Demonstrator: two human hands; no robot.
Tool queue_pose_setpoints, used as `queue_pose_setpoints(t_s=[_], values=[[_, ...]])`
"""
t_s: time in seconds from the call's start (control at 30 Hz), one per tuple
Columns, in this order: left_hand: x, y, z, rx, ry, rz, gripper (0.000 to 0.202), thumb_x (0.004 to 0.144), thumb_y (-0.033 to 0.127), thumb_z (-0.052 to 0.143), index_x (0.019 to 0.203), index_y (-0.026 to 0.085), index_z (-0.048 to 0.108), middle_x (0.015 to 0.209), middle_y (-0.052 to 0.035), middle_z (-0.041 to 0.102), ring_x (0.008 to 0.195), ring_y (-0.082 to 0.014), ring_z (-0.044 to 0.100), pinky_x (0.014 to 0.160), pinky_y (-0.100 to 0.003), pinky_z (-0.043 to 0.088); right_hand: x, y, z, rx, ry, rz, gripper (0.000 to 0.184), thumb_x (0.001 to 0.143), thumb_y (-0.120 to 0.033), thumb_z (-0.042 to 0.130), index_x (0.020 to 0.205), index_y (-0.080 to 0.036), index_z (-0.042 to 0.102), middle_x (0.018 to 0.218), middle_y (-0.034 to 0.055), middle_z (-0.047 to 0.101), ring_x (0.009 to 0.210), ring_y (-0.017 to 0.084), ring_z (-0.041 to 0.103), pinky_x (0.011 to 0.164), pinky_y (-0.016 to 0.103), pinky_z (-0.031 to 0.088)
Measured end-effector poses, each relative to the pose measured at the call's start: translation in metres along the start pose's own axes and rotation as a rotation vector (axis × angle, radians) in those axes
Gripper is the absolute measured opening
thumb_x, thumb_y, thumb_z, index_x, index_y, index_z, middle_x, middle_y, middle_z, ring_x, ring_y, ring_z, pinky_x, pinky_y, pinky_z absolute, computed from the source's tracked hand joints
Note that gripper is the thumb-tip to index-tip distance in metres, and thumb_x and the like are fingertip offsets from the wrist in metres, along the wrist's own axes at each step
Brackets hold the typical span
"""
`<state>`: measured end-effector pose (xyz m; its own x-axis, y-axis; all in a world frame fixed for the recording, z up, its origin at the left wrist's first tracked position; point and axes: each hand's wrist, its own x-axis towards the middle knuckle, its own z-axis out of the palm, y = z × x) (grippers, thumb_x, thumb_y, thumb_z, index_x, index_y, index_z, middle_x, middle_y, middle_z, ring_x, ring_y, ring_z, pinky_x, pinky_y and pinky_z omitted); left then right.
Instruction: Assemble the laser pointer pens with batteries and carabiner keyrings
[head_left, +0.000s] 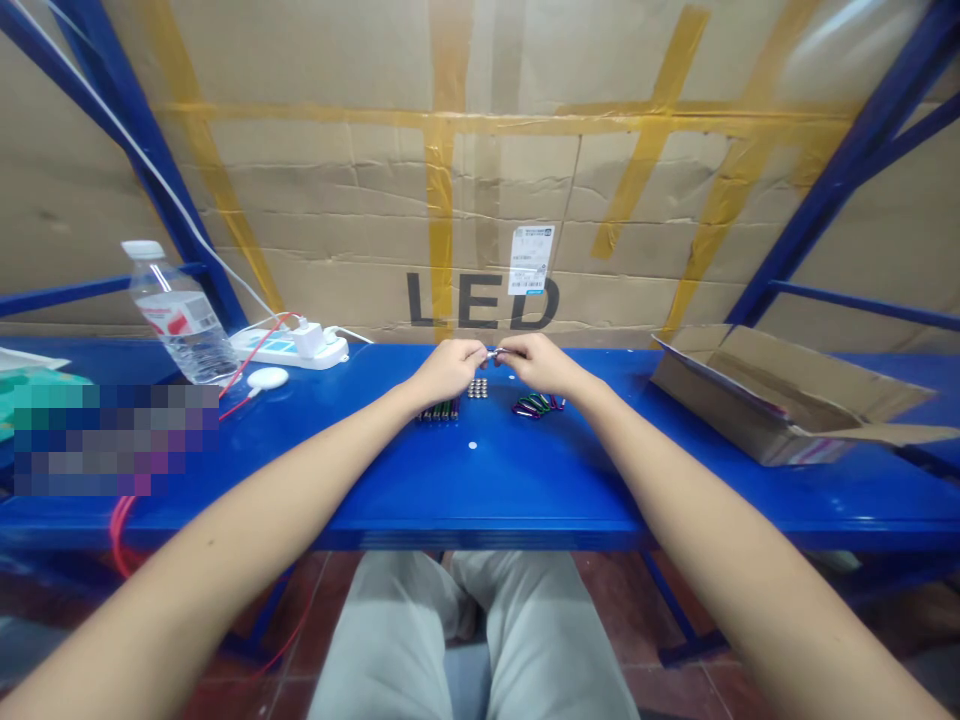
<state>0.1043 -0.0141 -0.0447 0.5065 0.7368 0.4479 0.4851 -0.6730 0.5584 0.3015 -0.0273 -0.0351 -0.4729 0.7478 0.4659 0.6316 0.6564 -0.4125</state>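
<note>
Both hands meet above the middle of the blue table [480, 480]. My left hand [448, 368] and my right hand [537, 362] pinch a small silvery part [493, 353] between their fingertips; it is too small to name. Below the hands lie a row of small dark cylinders [439, 411], a cluster of tiny silvery round pieces [478, 389] and a heap of coloured clips [537, 405]. A single small round piece [472, 445] lies nearer to me.
A plastic water bottle [180, 315] stands at the left, beside a white power strip [289, 346] with a red cable and a white puck [267, 379]. An open cardboard box [780, 395] lies at the right. A taped cardboard wall and blue rack posts stand behind.
</note>
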Motion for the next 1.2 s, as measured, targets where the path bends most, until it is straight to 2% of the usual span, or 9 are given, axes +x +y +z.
queue_pose_setpoints(t_s=[0.2, 0.3, 0.43, 0.6, 0.77, 0.93, 1.0, 1.1, 1.2], values=[[0.003, 0.006, 0.000, -0.595, -0.182, -0.372, 0.024, 0.094, 0.029, 0.049, 0.077, 0.015, 0.060, 0.054, 0.0057, 0.030, 0.044, -0.0067, 0.021, 0.045, -0.024, 0.017, -0.002, 0.002, -0.001, -0.059, 0.035, -0.094, 0.027, 0.090, -0.016, 0.047, 0.081, -0.015, 0.072, 0.079, 0.0062, 0.071, 0.074, 0.017, 0.060, 0.071, 0.026, 0.039], [0.002, 0.008, -0.004, -0.786, -0.262, -0.470, 0.022, 0.094, 0.027, 0.050, 0.080, 0.014, 0.061, 0.055, 0.0066, 0.025, 0.042, -0.0047, 0.014, 0.043, -0.022, 0.011, -0.002, 0.001, -0.001, -0.080, 0.031, -0.096, 0.029, 0.090, -0.015, 0.046, 0.084, -0.016, 0.074, 0.083, 0.0066, 0.072, 0.078, 0.018, 0.061, 0.074, 0.027, 0.040], [0.004, 0.006, -0.009, -0.949, -0.363, -0.579, 0.024, 0.093, 0.021, 0.043, 0.077, 0.014, 0.059, 0.055, 0.0070, 0.018, 0.041, -0.0050, 0.009, 0.041, -0.021, 0.012, -0.001, 0.002, -0.001, -0.109, 0.080, -0.105, 0.030, 0.089, -0.013, 0.047, 0.095, -0.018, 0.077, 0.093, 0.0093, 0.074, 0.088, 0.021, 0.063, 0.081, 0.030, 0.042], [0.004, 0.003, -0.013, -1.011, -0.448, -0.603, 0.025, 0.095, 0.024, 0.039, 0.081, 0.017, 0.059, 0.055, 0.0066, 0.018, 0.042, -0.0071, 0.008, 0.040, -0.021, 0.019, 0.000, 0.004, -0.001, -0.152, 0.105, -0.110, 0.031, 0.092, -0.014, 0.048, 0.101, -0.020, 0.078, 0.097, 0.0100, 0.074, 0.092, 0.023, 0.063, 0.084, 0.033, 0.043], [0.005, 0.005, -0.013, -1.004, -0.408, -0.561, 0.027, 0.100, 0.038, 0.039, 0.091, 0.021, 0.058, 0.054, 0.0075, 0.018, 0.042, -0.0072, 0.008, 0.041, -0.021, 0.015, -0.001, 0.005, -0.002, -0.149, 0.116, -0.045, 0.030, 0.094, -0.017, 0.048, 0.098, -0.019, 0.077, 0.099, 0.0095, 0.075, 0.093, 0.023, 0.065, 0.084, 0.032, 0.044], [0.008, -0.008, -0.014, -0.804, -0.225, -0.555, 0.013, 0.092, 0.034, 0.053, 0.091, 0.022, 0.058, 0.058, 0.0046, 0.038, 0.042, -0.0057, 0.020, 0.044, -0.022, 0.015, -0.002, 0.010, -0.006, -0.150, 0.162, 0.090, 0.028, 0.096, -0.026, 0.051, 0.093, -0.017, 0.077, 0.090, 0.0102, 0.076, 0.087, 0.024, 0.065, 0.079, 0.033, 0.044], [0.010, -0.020, -0.016, -0.550, -0.116, -0.501, 0.013, 0.086, 0.032, 0.058, 0.086, 0.020, 0.062, 0.064, 0.0004, 0.052, 0.045, -0.0070, 0.031, 0.045, -0.024, 0.023, -0.002, 0.015, -0.007, -0.141, 0.169, 0.134, 0.027, 0.095, -0.029, 0.053, 0.093, -0.017, 0.077, 0.089, 0.0099, 0.076, 0.086, 0.024, 0.064, 0.078, 0.033, 0.044], [0.013, -0.042, -0.019, 0.007, 0.002, -0.281, 0.012, 0.077, 0.029, 0.064, 0.077, 0.017, 0.068, 0.078, -0.0069, 0.068, 0.066, -0.0151, 0.055, 0.061, -0.028, 0.042, -0.002, 0.022, -0.007, -0.146, 0.153, 0.160, 0.025, 0.095, -0.028, 0.054, 0.091, -0.017, 0.076, 0.090, 0.0097, 0.076, 0.086, 0.024, 0.065, 0.077, 0.032, 0.044], [0.020, -0.054, -0.020, 0.316, -0.109, -0.143, 0.013, 0.074, 0.026, 0.063, 0.080, 0.019, 0.073, 0.087, -0.0075, 0.073, 0.079, -0.0203, 0.062, 0.072, -0.030, 0.044, -0.002, 0.026, -0.006, -0.174, 0.112, 0.166, 0.024, 0.094, -0.025, 0.054, 0.087, -0.017, 0.076, 0.091, 0.0100, 0.076, 0.085, 0.023, 0.065, 0.075, 0.031, 0.043]])
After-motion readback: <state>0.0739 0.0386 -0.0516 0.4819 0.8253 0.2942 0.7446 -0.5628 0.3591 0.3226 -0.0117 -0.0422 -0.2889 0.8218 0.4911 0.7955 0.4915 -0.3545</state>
